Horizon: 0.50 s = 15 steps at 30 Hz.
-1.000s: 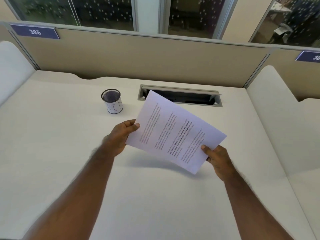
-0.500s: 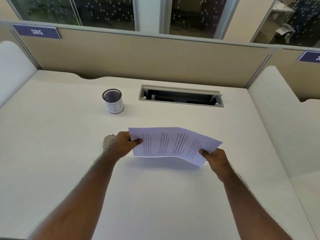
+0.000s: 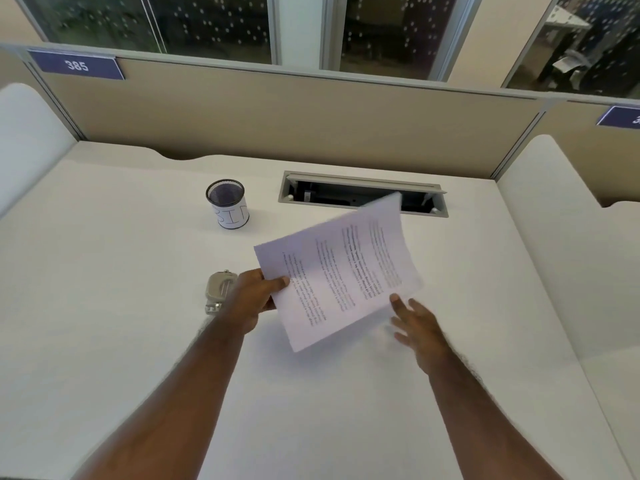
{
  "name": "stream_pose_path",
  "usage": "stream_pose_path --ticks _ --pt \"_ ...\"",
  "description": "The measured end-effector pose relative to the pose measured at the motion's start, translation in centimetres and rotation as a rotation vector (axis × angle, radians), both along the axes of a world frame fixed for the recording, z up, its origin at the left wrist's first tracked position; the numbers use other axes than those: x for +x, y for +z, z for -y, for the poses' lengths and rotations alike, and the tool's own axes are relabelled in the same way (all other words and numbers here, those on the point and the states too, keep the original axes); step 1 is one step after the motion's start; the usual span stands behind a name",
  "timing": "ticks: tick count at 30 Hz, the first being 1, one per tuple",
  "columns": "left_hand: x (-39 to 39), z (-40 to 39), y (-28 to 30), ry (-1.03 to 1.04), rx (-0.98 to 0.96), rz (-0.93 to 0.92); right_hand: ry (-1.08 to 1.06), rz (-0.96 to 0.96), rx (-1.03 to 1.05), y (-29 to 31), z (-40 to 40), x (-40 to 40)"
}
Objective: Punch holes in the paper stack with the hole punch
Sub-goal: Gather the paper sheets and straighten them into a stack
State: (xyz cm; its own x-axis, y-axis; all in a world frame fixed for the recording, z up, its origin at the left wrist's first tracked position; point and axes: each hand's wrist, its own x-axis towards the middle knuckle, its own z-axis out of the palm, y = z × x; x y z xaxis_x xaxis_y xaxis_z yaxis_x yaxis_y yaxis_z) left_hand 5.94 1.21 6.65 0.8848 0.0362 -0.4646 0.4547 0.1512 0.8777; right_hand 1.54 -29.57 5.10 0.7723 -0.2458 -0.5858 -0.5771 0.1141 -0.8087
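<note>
Now holding the paper stack above the white desk, printed side up and tilted, pinched at its left edge by the left hand, thumb on top. Right hand just beside the lower right edge, fingers spread and loose, gripping nothing. Grey hole punch on the desk, partly hidden behind the left hand. Mesh cup farther back, well apart.

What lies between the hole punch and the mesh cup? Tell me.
Nothing: in the head view, only bare white desk separates the hole punch, partly hidden behind the left hand, from the mesh cup.
</note>
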Motion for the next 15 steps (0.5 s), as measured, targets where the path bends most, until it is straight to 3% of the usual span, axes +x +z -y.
stream_pose_path --ticks 3,5,11,15 --pt "-0.7 1.6 -0.5 0.008 -0.164 -0.079 0.13 -0.002 0.271 0.0 -1.7 -0.1" --pt "-1.2 2.2 -0.8 -0.036 -0.211 -0.096 0.074 0.101 0.308 -0.1 -2.2 0.4" --pt "-0.3 0.9 -0.3 -0.179 -0.146 -0.089 0.097 0.272 0.104 2.3 -0.7 1.5" --pt "1.2 -0.3 1.7 -0.357 0.012 0.072 0.203 0.37 0.0 4.4 -0.1 1.8"
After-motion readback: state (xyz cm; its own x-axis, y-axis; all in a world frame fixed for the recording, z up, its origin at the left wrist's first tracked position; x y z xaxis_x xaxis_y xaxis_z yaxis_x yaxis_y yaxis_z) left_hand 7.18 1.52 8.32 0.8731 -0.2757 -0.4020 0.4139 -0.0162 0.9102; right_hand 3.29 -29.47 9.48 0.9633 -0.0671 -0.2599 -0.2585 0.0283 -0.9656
